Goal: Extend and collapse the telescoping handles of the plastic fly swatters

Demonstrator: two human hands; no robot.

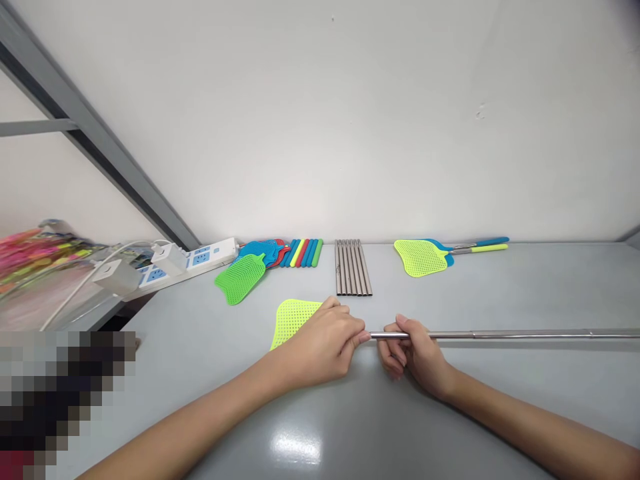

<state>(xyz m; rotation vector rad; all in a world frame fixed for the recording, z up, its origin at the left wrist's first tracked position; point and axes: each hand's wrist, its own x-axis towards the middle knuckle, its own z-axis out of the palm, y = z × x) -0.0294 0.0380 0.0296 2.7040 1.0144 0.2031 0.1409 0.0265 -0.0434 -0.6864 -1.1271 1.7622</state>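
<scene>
My left hand is closed round the neck of a yellow mesh swatter head, whose left part shows beyond my knuckles. From its fingertips a long, thin metal rod runs level to the right edge of the view. My right hand lies under the rod near its left end, thumb on top and fingers curled round it. The joint between the rod and the yellow head is hidden by my left fingers.
Behind my hands lie metal tubes, coloured handles, a green swatter head over blue and red ones, and two swatters with handles. A white power strip and plastic-wrapped items are at the left.
</scene>
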